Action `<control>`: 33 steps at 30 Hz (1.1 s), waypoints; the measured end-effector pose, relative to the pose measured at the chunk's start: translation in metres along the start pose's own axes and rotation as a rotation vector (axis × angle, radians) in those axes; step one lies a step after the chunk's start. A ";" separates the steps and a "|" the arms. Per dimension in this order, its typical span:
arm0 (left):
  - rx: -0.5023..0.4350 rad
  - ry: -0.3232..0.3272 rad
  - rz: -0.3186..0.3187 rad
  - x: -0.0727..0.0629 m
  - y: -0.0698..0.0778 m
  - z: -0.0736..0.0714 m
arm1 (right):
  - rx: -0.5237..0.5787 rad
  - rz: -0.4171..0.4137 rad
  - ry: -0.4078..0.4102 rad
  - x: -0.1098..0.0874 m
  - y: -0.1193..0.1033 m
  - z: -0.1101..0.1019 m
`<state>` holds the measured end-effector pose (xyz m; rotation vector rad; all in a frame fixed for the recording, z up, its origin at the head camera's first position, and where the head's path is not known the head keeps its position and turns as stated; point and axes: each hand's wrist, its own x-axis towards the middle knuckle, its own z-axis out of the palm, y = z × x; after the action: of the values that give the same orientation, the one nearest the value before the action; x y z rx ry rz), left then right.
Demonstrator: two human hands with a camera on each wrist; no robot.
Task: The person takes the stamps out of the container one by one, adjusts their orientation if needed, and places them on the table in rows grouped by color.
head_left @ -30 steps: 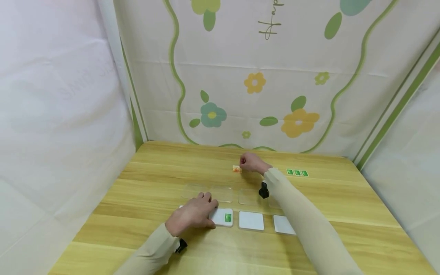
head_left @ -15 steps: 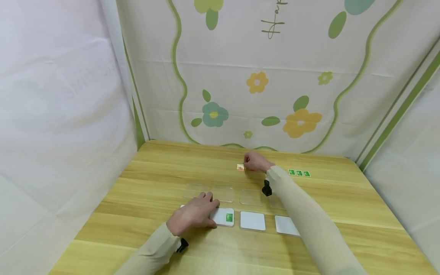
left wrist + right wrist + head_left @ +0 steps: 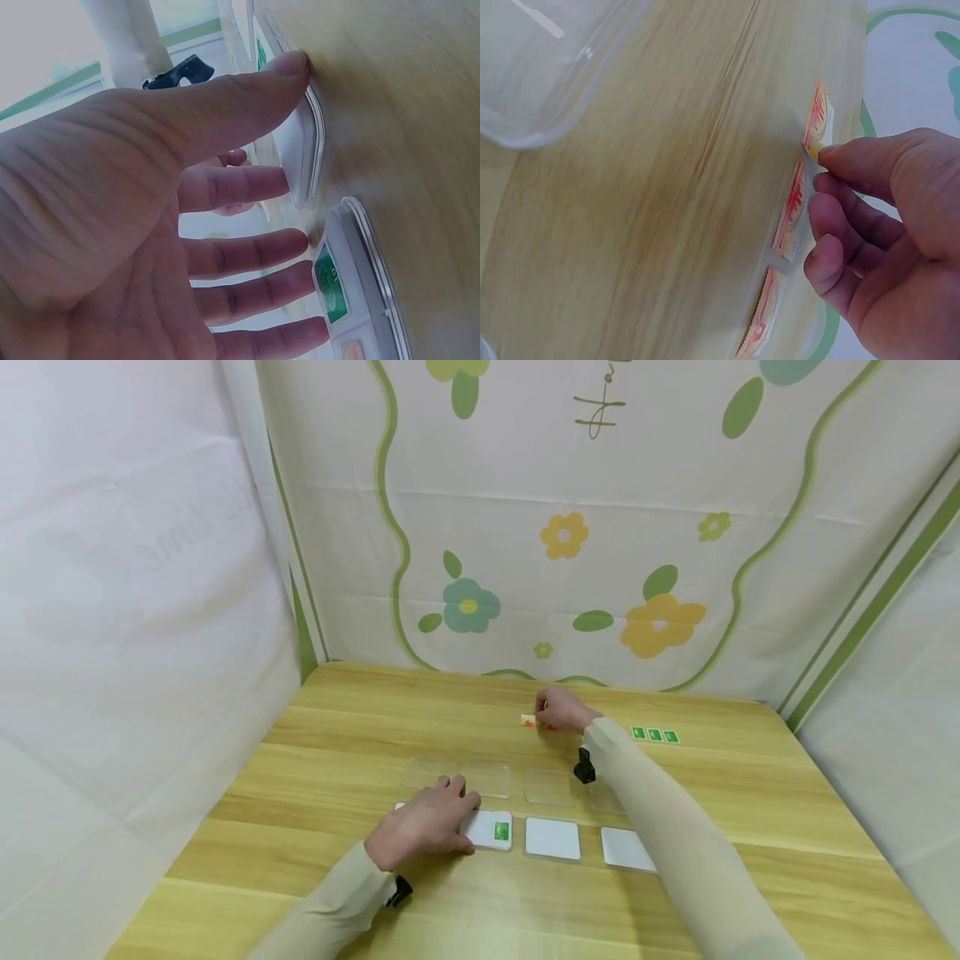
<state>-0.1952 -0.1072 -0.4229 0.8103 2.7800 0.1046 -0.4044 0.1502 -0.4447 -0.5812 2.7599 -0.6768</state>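
Note:
At the back of the table my right hand (image 3: pixel 564 709) is at the leftmost orange stamp (image 3: pixel 528 721). In the right wrist view, thumb and index finger pinch the lower end of that stamp (image 3: pixel 819 116). Two more orange stamps lie in line beside it, a middle one (image 3: pixel 789 210) and an end one (image 3: pixel 763 311). My left hand (image 3: pixel 425 827) rests over a white card (image 3: pixel 487 829) in a clear case, which bears a green stamp (image 3: pixel 501 831). Its fingers are fairly straight and spread, with the thumb against the case's near edge. Another stamped card (image 3: pixel 356 315) lies under the fingertips.
Two plain white cards, one in the middle (image 3: pixel 552 838) and one partly behind the right sleeve (image 3: pixel 627 849), continue the row. Several clear lids (image 3: pixel 550 786) lie behind them. Three green stamps (image 3: pixel 655 735) sit at the back right. A fabric wall (image 3: pixel 517 577) stands behind the table.
The head view has shifted slightly. The right hand stays at the leftmost orange stamp, and the left hand keeps its place on the cards.

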 end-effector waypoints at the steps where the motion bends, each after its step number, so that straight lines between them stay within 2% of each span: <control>1: -0.001 0.000 -0.001 0.000 0.000 -0.001 | -0.004 -0.003 0.002 0.000 0.001 0.000; 33: 0.017 0.007 0.003 -0.001 0.001 -0.001 | -0.016 0.021 0.004 0.002 0.000 0.003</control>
<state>-0.1939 -0.1070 -0.4210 0.8198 2.7900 0.0844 -0.4055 0.1487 -0.4475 -0.5546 2.7734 -0.6529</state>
